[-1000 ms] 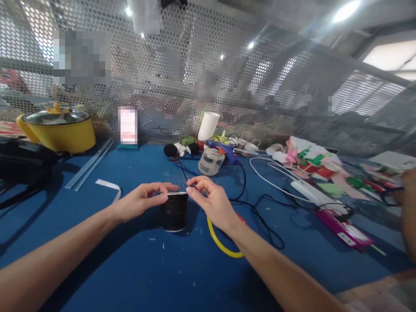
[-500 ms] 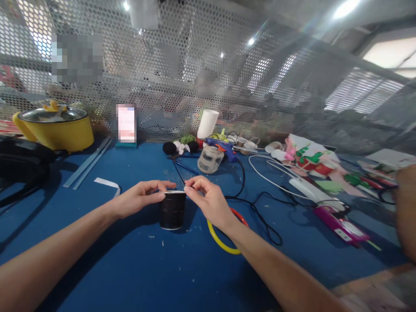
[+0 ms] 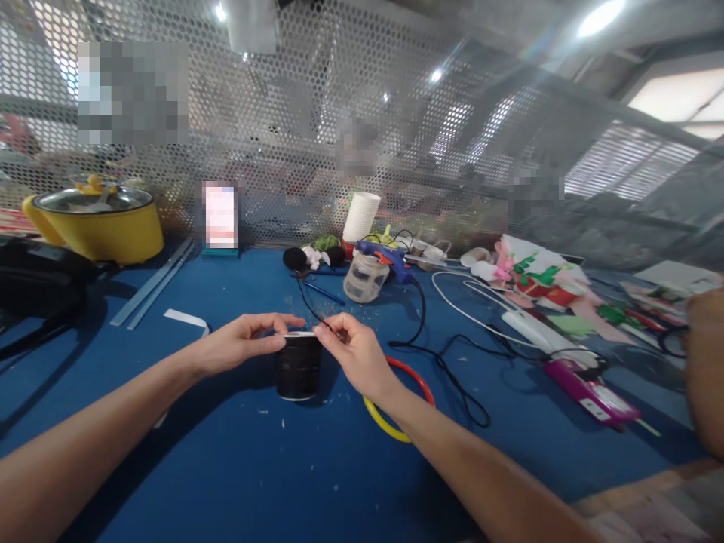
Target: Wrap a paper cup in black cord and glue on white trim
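Note:
A black spool of cord (image 3: pixel 298 368) stands upright on the blue table (image 3: pixel 237 467) in front of me. My left hand (image 3: pixel 240 345) rests at the spool's top rim, thumb and fingers pinched on it. My right hand (image 3: pixel 351 353) is on the spool's right side, fingertips pinched on a thin black cord (image 3: pixel 305 302) that runs up and away towards the back. A red and yellow ring (image 3: pixel 407 400) lies just behind my right wrist.
A blue glue gun (image 3: pixel 388 259) with a black cable, a clear jar (image 3: pixel 363 277) and a white cup (image 3: pixel 362 217) sit at the back. A yellow pot (image 3: pixel 96 224) is far left, craft scraps and a purple box (image 3: pixel 591 392) right. Another person's arm (image 3: pixel 704 369) is at the right edge.
My right hand has shifted slightly left, closer over the spool's top, still pinching the cord. The left hand and spool have hardly moved.

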### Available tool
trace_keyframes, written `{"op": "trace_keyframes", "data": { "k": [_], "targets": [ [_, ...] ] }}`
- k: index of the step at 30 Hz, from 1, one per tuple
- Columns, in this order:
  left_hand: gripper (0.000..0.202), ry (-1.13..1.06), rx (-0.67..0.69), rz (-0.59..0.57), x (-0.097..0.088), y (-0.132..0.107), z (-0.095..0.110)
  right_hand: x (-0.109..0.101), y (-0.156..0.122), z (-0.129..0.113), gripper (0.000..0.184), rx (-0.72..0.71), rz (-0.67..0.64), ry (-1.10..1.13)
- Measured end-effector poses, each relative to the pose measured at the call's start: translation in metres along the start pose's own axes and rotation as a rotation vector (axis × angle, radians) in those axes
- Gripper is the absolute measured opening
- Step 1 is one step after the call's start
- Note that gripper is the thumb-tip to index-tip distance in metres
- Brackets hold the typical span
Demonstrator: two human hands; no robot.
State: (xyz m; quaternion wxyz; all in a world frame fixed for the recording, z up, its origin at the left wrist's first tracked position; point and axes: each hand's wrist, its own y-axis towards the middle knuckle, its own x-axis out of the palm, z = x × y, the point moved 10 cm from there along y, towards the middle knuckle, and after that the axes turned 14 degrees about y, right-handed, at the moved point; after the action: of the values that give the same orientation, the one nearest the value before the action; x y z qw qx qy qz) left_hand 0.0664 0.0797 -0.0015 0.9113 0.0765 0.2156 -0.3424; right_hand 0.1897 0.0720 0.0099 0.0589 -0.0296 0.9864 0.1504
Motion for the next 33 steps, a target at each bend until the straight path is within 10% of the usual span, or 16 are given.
{"op": "trace_keyframes", "data": {
  "k": [13,33],
  "targets": [
    [0.014,0.344,0.047,0.290,0.000,-0.005,0.029,0.011,-0.008,-0.020,0.017,-0.124,-0.023,-0.045],
    [0.010,0.347,0.065,0.371,-0.005,-0.009,0.032,0.017,-0.012,-0.043,0.015,-0.374,-0.003,-0.199]
  ]
}}
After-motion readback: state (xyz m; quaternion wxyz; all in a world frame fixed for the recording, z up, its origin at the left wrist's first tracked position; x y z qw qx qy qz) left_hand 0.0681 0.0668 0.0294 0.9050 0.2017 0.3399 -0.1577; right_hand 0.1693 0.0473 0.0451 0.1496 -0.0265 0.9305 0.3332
